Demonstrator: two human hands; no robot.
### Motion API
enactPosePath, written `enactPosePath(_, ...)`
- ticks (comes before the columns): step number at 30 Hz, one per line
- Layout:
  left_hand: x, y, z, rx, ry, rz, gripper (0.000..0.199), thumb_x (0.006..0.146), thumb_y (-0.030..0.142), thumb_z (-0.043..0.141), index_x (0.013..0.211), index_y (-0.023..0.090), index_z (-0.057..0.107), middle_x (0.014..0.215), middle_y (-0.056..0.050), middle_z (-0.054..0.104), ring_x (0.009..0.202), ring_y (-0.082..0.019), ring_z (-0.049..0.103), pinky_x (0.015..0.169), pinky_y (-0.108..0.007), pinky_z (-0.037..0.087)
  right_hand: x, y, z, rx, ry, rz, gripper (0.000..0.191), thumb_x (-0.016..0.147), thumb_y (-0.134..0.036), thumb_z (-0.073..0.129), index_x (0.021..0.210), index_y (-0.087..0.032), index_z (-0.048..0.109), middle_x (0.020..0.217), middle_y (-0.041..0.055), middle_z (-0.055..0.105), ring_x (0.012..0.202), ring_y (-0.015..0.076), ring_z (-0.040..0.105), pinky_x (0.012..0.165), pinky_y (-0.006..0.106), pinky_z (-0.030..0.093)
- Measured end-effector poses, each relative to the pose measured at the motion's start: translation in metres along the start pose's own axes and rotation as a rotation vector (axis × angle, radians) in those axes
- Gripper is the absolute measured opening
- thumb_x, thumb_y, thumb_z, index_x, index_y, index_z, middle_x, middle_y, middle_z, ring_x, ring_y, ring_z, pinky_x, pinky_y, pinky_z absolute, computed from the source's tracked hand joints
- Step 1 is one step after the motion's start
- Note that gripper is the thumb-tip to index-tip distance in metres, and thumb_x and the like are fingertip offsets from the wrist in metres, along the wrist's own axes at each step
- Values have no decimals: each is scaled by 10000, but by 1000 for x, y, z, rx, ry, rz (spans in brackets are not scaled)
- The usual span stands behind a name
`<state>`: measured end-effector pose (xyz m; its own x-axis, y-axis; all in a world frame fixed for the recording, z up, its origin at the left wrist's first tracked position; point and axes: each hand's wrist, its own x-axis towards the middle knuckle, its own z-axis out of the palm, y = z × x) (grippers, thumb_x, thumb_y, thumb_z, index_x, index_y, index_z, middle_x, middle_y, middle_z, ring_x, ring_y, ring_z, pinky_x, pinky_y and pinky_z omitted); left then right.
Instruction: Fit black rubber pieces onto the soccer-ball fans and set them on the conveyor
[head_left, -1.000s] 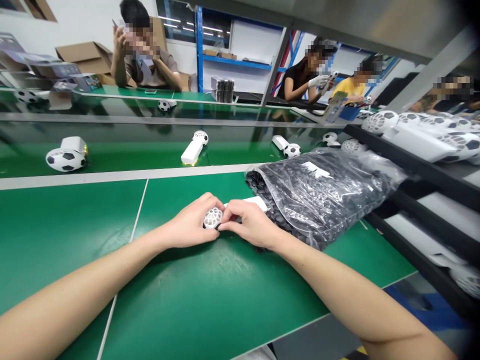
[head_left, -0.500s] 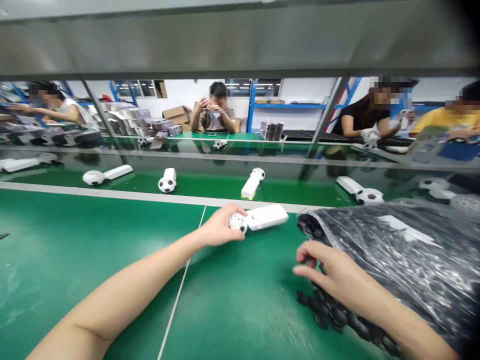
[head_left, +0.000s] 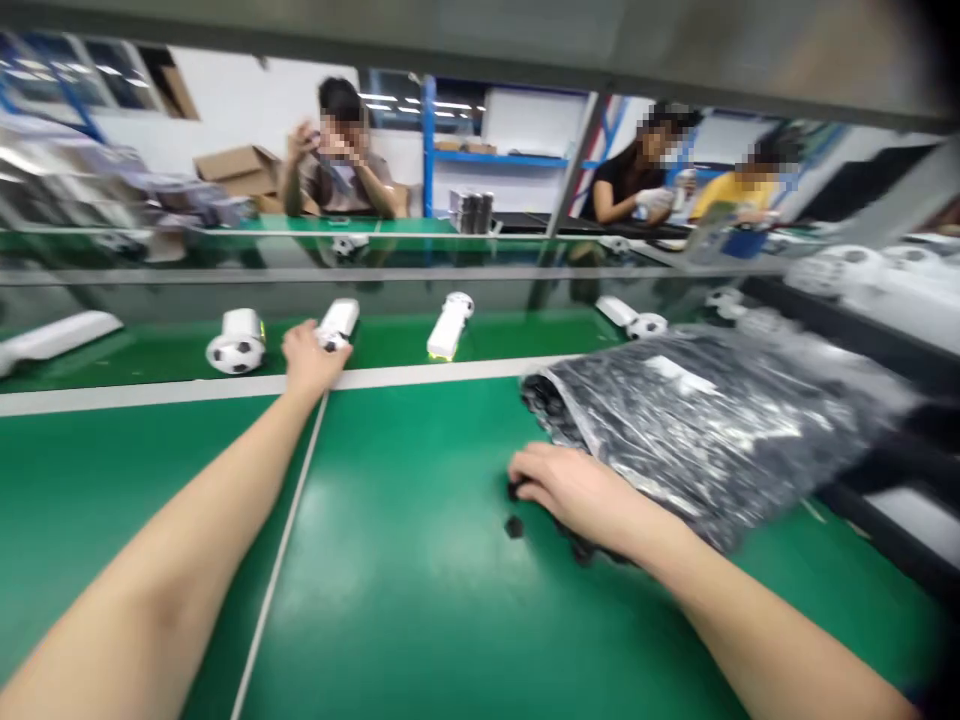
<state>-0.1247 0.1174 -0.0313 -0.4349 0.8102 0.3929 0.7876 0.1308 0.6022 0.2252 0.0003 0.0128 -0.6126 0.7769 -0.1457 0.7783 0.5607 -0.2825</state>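
Observation:
My left hand [head_left: 313, 360] is closed around the soccer-ball end of a white device [head_left: 341, 318] at the near edge of the green belt. The device's flat white body points away from me. On the green bench, my right hand [head_left: 564, 487] curls its fingers over a small black piece [head_left: 514, 490], partly hidden under the fingertips. Another loose black piece [head_left: 514, 527] lies just in front of that hand. More black pieces [head_left: 582, 550] show below the hand, beside a clear plastic bag [head_left: 675, 420] full of dark pieces.
Several similar white devices lie on the belt, among them one to the left [head_left: 236, 342] and one to the right [head_left: 450, 328]. A pale rail [head_left: 420, 373] separates belt and bench. Co-workers sit across the line. A grey overhead panel [head_left: 480, 45] spans the top.
My left hand has carried the white device forward and left from the bench to the belt's edge. My right hand has come down onto the black pieces. The view has swung right.

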Motion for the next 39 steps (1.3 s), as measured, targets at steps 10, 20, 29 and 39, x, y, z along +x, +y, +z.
enactPosePath(10, 0, -5, -5, 32, -59, 33, 895, 664, 646, 588, 1257, 51, 281, 1285, -120, 289, 1247, -340, 188, 1050, -481, 193, 10, 23, 4, -45, 251, 72, 189, 870, -204, 446, 935, -234, 621, 941, 38, 630, 859, 187, 576, 697, 269, 398)
enactPosePath(20, 0, -2, -6, 171, -154, 111, 890, 658, 707, 534, 1245, 60, 365, 1243, -148, 357, 1233, -358, 260, 1006, -491, 265, -8, 22, -20, -181, 269, 322, 89, 827, -239, 526, 888, -182, 560, 912, 69, 606, 801, 194, 574, 637, 267, 381)
enactPosePath(29, 5, -4, -1, 264, -214, 222, 717, 695, 606, 562, 1179, 85, 475, 1177, -129, 426, 1201, -309, 328, 999, -442, 294, -17, 19, -10, -50, -78, 205, 260, 749, -113, 577, 1000, -175, 554, 905, 65, 599, 782, 173, 583, 630, 245, 415)
enactPosePath(39, 4, -5, 3, 171, -239, 379, 561, 756, 515, 536, 1129, 97, 512, 1094, -112, 496, 999, -272, 486, 847, -439, 435, -59, -4, -6, -323, -52, 330, 264, 853, -323, 512, 1045, -143, 533, 878, 90, 595, 692, 233, 619, 571, 314, 455)
